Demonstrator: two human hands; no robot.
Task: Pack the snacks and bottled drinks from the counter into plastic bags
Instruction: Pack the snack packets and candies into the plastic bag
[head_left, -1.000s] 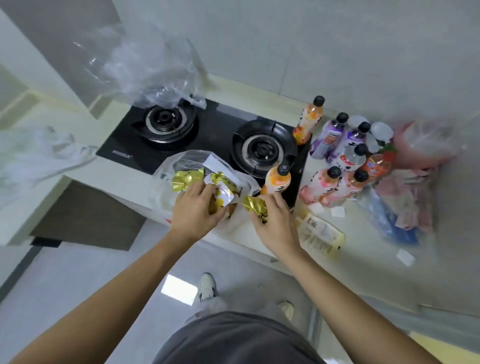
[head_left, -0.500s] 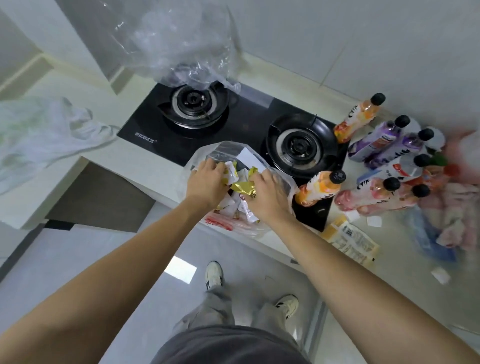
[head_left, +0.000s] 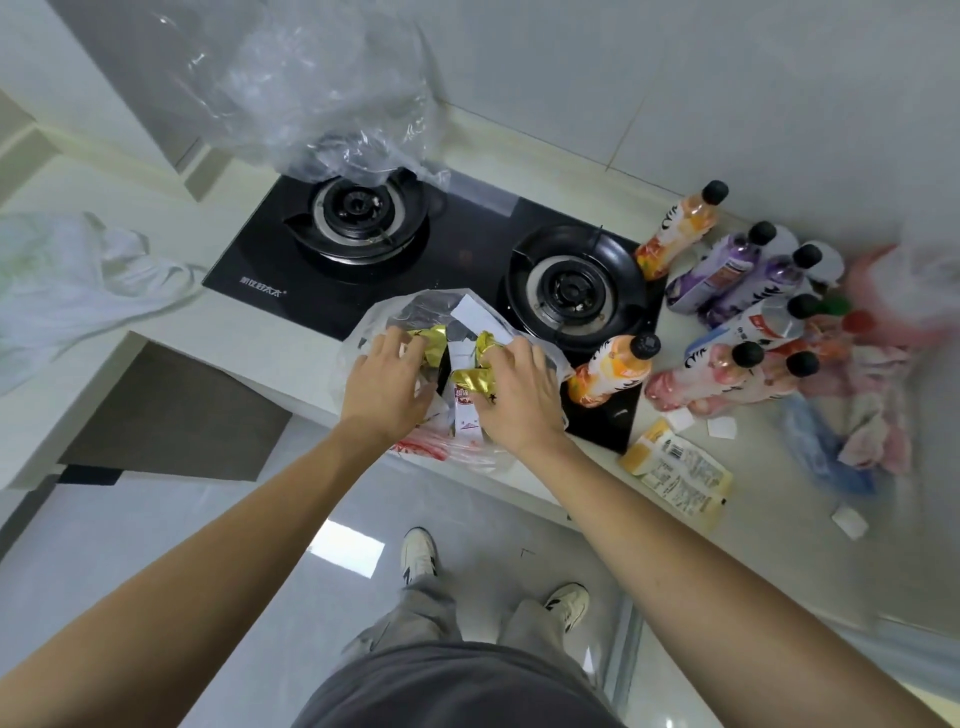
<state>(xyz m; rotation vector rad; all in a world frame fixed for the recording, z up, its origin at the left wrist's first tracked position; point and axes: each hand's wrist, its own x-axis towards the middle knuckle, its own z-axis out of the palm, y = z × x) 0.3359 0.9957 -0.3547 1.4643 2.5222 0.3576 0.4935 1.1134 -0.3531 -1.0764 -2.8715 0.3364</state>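
Snacks (head_left: 470, 384) in gold and white wrappers, sat bunched inside the clear plastic bag (head_left: 363, 343) at the counter's front edge, before the stove (head_left: 467, 260). Left hand (head_left: 387, 384) curled into the bag's mouth, right hand (head_left: 511, 395) clasping gold wrappers, probably tucking them down. Bottled drinks (head_left: 727, 312) stood clustered right of the stove, unpacked; one snack packet (head_left: 675, 470) lay flat nearby.

white Chinese logo on stove (head_left: 363, 291), unreadable

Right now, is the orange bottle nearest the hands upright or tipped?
Upright: the orange bottle stands on the stove's corner, black cap up.
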